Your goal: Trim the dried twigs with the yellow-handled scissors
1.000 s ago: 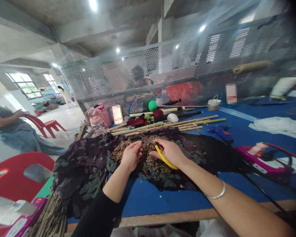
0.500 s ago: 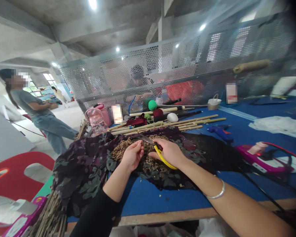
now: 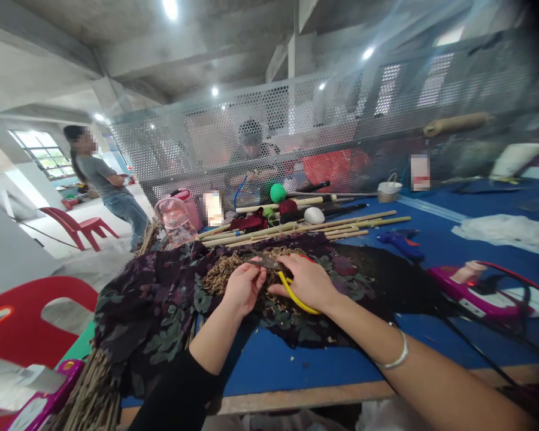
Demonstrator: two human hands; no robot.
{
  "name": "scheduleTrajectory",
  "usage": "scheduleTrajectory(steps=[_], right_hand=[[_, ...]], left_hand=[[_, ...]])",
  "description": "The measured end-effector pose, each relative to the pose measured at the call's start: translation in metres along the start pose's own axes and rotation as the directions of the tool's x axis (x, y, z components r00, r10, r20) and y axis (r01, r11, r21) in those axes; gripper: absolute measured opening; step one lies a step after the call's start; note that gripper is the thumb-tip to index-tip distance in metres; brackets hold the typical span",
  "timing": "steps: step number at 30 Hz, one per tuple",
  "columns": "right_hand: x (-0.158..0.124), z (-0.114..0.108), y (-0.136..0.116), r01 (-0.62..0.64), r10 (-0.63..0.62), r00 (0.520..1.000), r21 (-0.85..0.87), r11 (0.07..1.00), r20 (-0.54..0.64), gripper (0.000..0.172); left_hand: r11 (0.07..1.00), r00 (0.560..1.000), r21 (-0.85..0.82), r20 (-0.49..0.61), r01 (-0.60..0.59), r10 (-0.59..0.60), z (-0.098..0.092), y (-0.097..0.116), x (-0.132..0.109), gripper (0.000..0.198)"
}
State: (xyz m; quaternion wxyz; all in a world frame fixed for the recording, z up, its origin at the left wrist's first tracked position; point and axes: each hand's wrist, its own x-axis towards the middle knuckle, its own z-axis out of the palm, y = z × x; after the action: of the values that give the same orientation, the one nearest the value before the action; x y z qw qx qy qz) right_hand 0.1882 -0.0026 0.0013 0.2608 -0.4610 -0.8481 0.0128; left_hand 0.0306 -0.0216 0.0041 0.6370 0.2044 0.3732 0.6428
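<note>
- A black sleeve (image 3: 175, 383) covers part of the left forearm, which rises from below and slants rightward to its fingers.
- The bare right forearm, ringed by a silver bangle (image 3: 399, 353), comes from the lower right and slants leftward to meet the other.
- Left hand (image 3: 244, 289): turned on its side, fingers curled, thumb and forefinger tips pressed together; anything between them is too small to make out.
- Right hand (image 3: 309, 282): back upward, fingers wrapped around the handle of the scissors (image 3: 291, 294), thumb reaching left.
- The blades point left, just above the left fingertips.
- Beneath and around both hands' fingers lies a brown, dried, tangled pile (image 3: 222, 272), on a dark patterned cloth (image 3: 161, 311) spread over the blue surface (image 3: 287, 371).
- Beyond the fingers, pale poles (image 3: 377, 222) lie crosswise, with a white ball (image 3: 314, 215) and a green ball (image 3: 278, 192) behind.
- Right of the right fingers and farther off rests a blue gun-shaped tool (image 3: 399, 244).
- Left of and beyond the left fingers sits a pink bag (image 3: 177, 221).
- Farthest, a perforated panel (image 3: 170, 155) stands before a seated co-worker (image 3: 256, 164).
</note>
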Motion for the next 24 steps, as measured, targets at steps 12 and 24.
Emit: scheduleTrajectory(steps=[12,24], right_hand=[[0.000,0.000,0.000,-0.029,0.028,0.999,0.094,0.995,0.018,0.047],[0.001,-0.001,-0.002,-0.047,0.047,0.999,0.150,0.988,0.002,0.052]], left_hand=[[0.955,0.985,0.252,0.111,-0.159,0.135,-0.007,-0.009,0.004,0.023],[0.723,0.921,0.575,0.176,-0.383,0.348,-0.010,-0.009,0.003,0.016]])
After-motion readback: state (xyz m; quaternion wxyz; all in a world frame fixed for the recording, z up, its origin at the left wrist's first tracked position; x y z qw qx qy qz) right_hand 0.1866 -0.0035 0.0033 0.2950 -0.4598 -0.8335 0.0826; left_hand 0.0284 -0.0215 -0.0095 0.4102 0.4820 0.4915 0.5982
